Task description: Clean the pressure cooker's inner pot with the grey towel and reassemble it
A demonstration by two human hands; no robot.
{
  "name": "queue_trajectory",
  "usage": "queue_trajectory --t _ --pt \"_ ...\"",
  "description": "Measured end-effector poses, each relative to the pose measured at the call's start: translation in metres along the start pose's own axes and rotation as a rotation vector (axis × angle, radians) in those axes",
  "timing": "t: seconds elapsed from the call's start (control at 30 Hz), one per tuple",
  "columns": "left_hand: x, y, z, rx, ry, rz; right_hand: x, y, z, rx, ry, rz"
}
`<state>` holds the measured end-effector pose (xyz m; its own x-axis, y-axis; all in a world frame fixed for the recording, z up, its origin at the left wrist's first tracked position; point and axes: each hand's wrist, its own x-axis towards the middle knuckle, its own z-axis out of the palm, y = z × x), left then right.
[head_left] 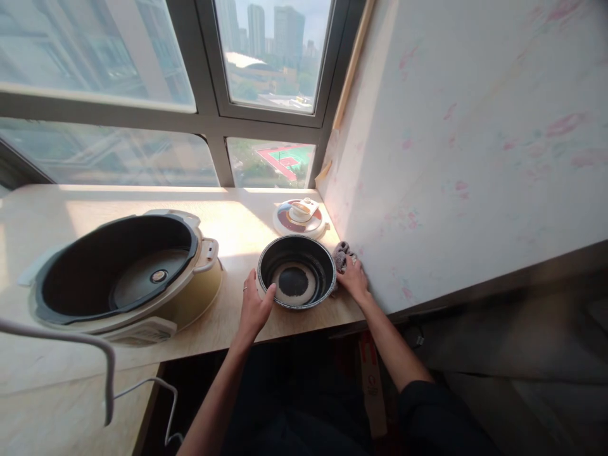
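A round black inner pot [297, 272] stands on the wooden ledge, with a pale ring worn into its bottom. Against its left side rests my left hand [256, 304], thumb over the rim and fingers along the outer wall. On the pot's right, my right hand [352, 278] grips a crumpled grey cloth [342, 254] near the outer wall. Whether the cloth touches the pot I cannot tell. Behind the pot lies a round lid [299, 217] with a white handle. To the left sits the cooker body [209, 294], its dark cavity uncovered.
The ledge [237, 316] runs below a grey-framed window [266, 120]. A flowered wall [456, 158] closes off the right side. Grey cables [107, 361] hang at the lower left, and a cardboard box [373, 392] stands beneath the ledge.
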<state>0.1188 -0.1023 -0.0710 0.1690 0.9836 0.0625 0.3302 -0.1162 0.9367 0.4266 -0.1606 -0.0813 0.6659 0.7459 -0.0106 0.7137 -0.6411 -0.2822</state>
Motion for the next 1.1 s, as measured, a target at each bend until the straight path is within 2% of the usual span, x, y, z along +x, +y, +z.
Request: queue_trajectory --t 0.2,0.33,0.43,0.7,0.8,0.93,1.03,1.1 --pt "0.001 0.001 0.005 -0.065 -0.029 -0.148 0.005 0.010 0.000 -0.014 -0.033 -0.125" --pt "0.001 -0.005 0.008 -0.138 -0.015 -0.184 -0.004 0.019 -0.002 -0.064 0.123 -0.341" --pt "0.000 -0.009 0.009 -0.155 -0.015 -0.181 -0.012 0.020 -0.004 -0.068 0.201 -0.409" --pt "0.001 -0.005 0.009 -0.156 -0.024 -0.155 -0.026 0.026 0.020 0.058 0.130 -0.453" --pt "0.002 0.001 0.010 -0.146 -0.023 -0.122 -0.036 0.025 0.017 0.237 0.208 -0.431" --pt "0.006 0.008 0.014 -0.178 -0.007 -0.062 -0.054 0.014 0.000 0.716 0.315 -0.326" --pt "0.009 0.006 0.017 -0.250 0.028 -0.051 -0.057 -0.001 -0.006 1.102 0.244 -0.209" --pt "0.011 0.004 0.019 -0.321 0.048 -0.065 -0.052 -0.013 -0.003 1.290 0.170 -0.183"
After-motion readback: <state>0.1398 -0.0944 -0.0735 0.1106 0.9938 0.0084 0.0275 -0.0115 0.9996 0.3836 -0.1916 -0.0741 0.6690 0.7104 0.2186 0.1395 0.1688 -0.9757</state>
